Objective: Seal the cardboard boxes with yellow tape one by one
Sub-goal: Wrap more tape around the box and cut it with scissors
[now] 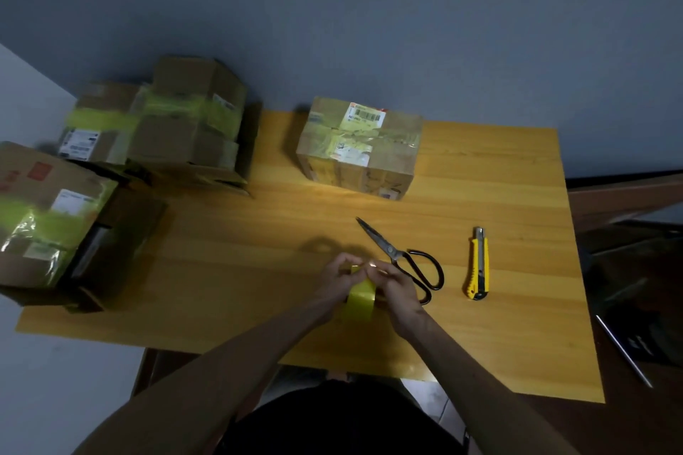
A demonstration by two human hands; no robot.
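A roll of yellow tape (359,301) is held above the near middle of the wooden table (499,343). My left hand (338,277) grips its left side and my right hand (393,286) grips its right side, the fingertips of both meeting at the top of the roll. A cardboard box (360,148) with labels and yellowish tape across it stands at the table's far middle, well beyond my hands. Several more taped boxes are at the left: a stack (177,122) at the far left and a larger box (55,218) nearer.
Black-handled scissors (403,257) lie just right of my hands, blades pointing away. A yellow utility knife (479,264) lies further right. A grey wall stands behind the table. Dark furniture and a thin metal rod (622,351) are off the right edge.
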